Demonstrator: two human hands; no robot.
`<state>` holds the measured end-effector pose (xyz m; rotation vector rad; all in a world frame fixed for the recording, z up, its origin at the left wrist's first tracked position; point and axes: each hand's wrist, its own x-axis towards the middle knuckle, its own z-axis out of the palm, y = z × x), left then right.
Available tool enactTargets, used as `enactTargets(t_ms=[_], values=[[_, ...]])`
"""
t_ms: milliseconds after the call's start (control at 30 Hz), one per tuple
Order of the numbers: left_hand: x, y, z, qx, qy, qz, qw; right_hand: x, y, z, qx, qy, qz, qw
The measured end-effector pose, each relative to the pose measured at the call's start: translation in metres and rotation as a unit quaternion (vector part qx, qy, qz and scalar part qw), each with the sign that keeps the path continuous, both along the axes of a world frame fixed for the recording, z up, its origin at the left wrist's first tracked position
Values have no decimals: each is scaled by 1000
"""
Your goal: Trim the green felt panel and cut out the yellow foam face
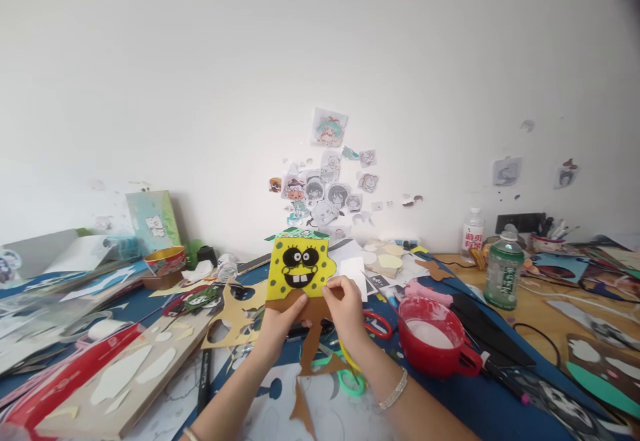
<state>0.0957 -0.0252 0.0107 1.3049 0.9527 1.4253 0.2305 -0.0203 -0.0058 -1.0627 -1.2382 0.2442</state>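
Note:
A yellow cartoon sponge cut-out [277, 271] with green spots, black goggle-like eyes, two white teeth and a brown lower band stands upright between my hands. My left hand [286, 317] grips it from below, thumb on the brown band. At its lower right edge, the fingers of my right hand [347, 307] are pinched against the cut-out. Brown scraps [311, 344] lie beneath my hands. Close to my right wrist are green-handled scissors [351, 382] and a red scissor handle [379, 325].
A red cup [425, 354] with whitish contents stands right of my hands. Behind it is a green bottle [503, 274]. On the left, a board [107, 397] carries pale cut pieces. A tan sheet with holes [237, 314] lies nearby. Drawings [325, 184] hang on the wall.

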Motion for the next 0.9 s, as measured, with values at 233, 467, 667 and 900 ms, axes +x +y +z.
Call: enactTargets(t_ms=[233, 467, 667, 900], values=[[2, -1, -1, -3, -30, 31, 999, -2, -3, 1, -11, 11, -4, 1000], [3, -1, -2, -14, -32, 64, 997, -5, -3, 0, -21, 27, -10, 999], [5, -3, 0, -18, -16, 88, 996, -9, -3, -5, -19, 36, -5, 999], [5, -5, -1, 1, -28, 109, 994, -14, -4, -8, -17, 5, -1, 1000]])
